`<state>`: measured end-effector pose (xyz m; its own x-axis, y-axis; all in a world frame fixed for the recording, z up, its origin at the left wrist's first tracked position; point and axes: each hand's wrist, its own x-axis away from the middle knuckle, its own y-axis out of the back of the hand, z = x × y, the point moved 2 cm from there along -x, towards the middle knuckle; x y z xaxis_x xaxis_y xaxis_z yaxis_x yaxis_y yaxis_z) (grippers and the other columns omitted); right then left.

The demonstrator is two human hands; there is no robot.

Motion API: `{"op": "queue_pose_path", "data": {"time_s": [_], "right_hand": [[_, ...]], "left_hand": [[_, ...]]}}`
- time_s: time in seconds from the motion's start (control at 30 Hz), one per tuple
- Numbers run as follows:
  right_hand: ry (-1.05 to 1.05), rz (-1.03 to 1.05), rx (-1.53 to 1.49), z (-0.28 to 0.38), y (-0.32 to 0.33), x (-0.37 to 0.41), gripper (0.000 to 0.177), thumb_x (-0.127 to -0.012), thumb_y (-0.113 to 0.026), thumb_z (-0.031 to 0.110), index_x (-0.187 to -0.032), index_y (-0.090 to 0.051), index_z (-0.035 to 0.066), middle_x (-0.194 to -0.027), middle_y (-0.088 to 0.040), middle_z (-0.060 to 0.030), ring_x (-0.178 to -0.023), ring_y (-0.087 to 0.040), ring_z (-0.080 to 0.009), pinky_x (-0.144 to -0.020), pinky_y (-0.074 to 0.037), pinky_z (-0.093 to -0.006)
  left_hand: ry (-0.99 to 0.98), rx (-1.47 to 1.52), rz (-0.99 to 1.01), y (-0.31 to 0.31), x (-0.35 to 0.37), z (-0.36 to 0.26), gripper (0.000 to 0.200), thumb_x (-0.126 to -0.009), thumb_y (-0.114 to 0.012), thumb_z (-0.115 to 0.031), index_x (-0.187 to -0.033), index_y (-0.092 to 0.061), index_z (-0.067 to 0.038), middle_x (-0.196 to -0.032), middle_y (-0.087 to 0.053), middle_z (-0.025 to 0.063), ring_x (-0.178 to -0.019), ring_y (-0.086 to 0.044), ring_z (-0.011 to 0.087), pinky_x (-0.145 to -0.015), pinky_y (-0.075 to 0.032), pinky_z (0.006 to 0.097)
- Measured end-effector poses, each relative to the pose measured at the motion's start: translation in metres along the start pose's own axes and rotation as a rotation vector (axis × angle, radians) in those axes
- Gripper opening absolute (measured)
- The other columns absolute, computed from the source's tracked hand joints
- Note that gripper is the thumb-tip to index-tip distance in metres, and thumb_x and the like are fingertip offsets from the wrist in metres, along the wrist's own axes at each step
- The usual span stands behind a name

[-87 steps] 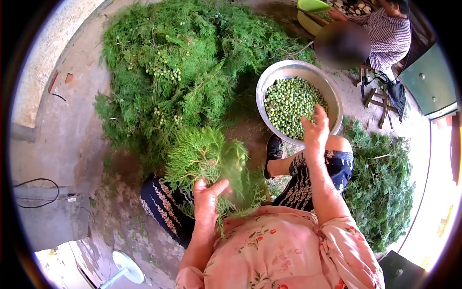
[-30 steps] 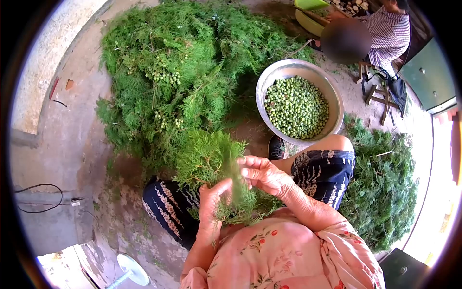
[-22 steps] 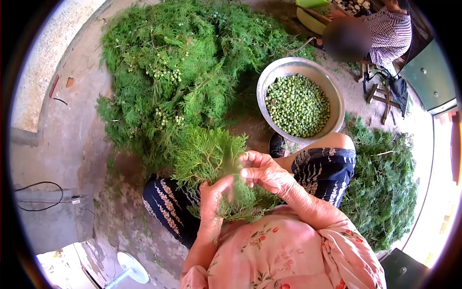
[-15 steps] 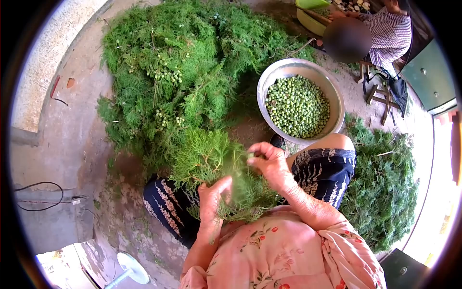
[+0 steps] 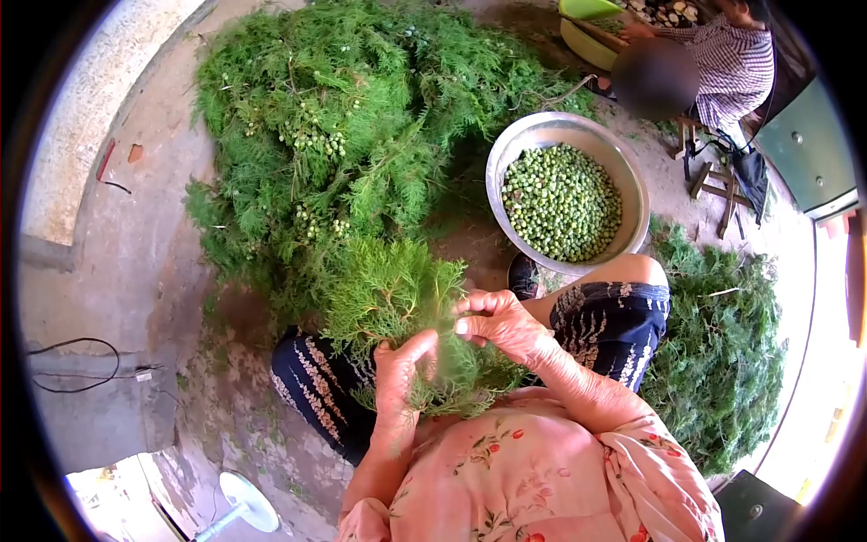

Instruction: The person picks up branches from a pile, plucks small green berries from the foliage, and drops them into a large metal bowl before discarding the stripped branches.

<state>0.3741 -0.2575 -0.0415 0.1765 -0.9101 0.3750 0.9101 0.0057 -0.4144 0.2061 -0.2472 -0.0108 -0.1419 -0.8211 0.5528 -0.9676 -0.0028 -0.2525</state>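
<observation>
My left hand (image 5: 400,366) is closed around a leafy evergreen branch (image 5: 375,294), holding it above my lap. Bright green sprays fan out ahead of that hand, and more foliage hangs below it. My right hand (image 5: 506,327) is at the branch's right side, thumb and fingertips pinched together among the sprigs. What lies between those fingertips is too small and covered to make out. Beyond my right knee, a wide metal basin (image 5: 638,194) holds many small round green cones (image 5: 564,203).
A large heap of cut evergreen branches (image 5: 316,135) with cone clusters lies in front. More branches (image 5: 718,352) lie at right. A person in a checked shirt (image 5: 739,68) sits at upper right near a green-yellow container (image 5: 587,41). A white fan (image 5: 248,502) stands at lower left.
My right hand has moved slightly down and inward to the sprigs. The small green cone seen at its fingertips earlier no longer shows. My left hand keeps hold of the branch.
</observation>
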Motion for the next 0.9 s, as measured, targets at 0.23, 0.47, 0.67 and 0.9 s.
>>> {"op": "queue_pose_path", "data": {"time_s": [0.23,0.47,0.67,0.9], "right_hand": [[0.198,-0.486,0.590,0.032,0.059,-0.002,0.022,-0.073,-0.067,0.004,-0.094,-0.063,0.002,-0.090,-0.060,-0.0072,-0.077,-0.057,-0.0149,-0.071,-0.046,-0.0262],[0.491,-1.026,1.095,0.080,0.154,0.002,0.066,-0.070,-0.068,0.008,-0.129,-0.038,0.004,-0.132,-0.037,-0.0188,-0.122,-0.038,-0.0304,-0.099,-0.034,-0.0375],[0.380,-0.668,0.531,0.057,0.110,0.019,0.035,-0.077,-0.062,0.008,-0.111,-0.057,0.001,-0.102,-0.062,-0.0140,-0.094,-0.058,-0.0211,-0.082,-0.046,-0.0303],[-0.012,-0.049,0.432,0.003,0.053,0.031,0.031,-0.079,-0.063,0.013,-0.105,-0.058,-0.004,-0.095,-0.062,-0.0105,-0.090,-0.056,-0.0137,-0.084,-0.044,-0.0265]], "left_hand": [[-0.095,-0.036,0.000,0.002,0.002,0.001,0.006,-0.073,-0.070,-0.008,-0.075,-0.065,-0.004,-0.062,-0.062,0.0019,-0.046,-0.052,0.0074,-0.041,-0.037,0.0221],[-0.171,-0.029,-0.017,0.001,-0.002,-0.013,0.015,-0.079,-0.067,-0.013,-0.089,-0.060,-0.004,-0.071,-0.061,0.0049,-0.056,-0.055,0.0124,-0.043,-0.041,0.0243],[-0.123,0.529,0.022,0.019,-0.030,-0.020,0.025,-0.085,-0.060,-0.031,-0.091,-0.056,-0.006,-0.065,-0.056,0.0003,-0.050,-0.051,0.0078,-0.039,-0.039,0.0196],[-0.152,0.618,0.098,0.022,-0.046,-0.019,0.030,-0.089,-0.052,-0.037,-0.093,-0.050,-0.007,-0.067,-0.051,-0.0007,-0.044,-0.048,0.0101,-0.043,-0.039,0.0214]]}}
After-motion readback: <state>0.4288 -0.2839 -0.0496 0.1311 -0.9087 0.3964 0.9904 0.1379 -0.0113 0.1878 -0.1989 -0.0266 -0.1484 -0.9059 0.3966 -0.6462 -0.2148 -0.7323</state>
